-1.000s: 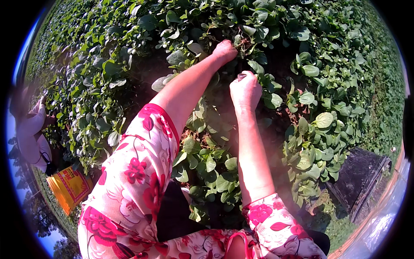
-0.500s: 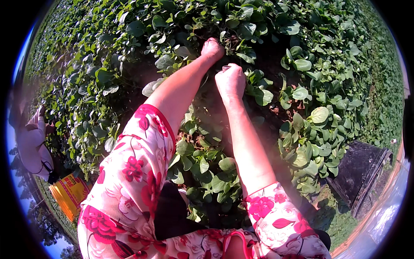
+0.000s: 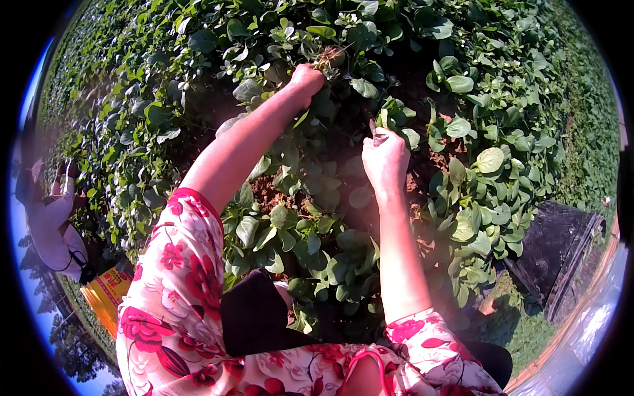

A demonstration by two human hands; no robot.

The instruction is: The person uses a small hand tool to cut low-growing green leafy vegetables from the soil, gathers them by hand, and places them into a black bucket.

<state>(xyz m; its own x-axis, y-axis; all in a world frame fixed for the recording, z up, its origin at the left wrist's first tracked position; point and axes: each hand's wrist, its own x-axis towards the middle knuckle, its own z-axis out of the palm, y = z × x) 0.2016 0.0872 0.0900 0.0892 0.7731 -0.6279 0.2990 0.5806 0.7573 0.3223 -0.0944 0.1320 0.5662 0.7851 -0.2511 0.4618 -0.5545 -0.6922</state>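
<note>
Sunlit bed of broad green leafy plants (image 3: 475, 198), left hand (image 3: 307, 79) clenched on a rooty tuft (image 3: 328, 58), right hand (image 3: 385, 158) pinching a stem; could snap if yanked.

Uprooted clump (image 3: 328, 58): thin pale roots and stems, tangled, sticking up out of the left fist, just above the leafy bed. Small dark tool (image 3: 378, 135): only its tip shows, poking from the top of the right fist, upright, over bare reddish soil between the plants.
</note>
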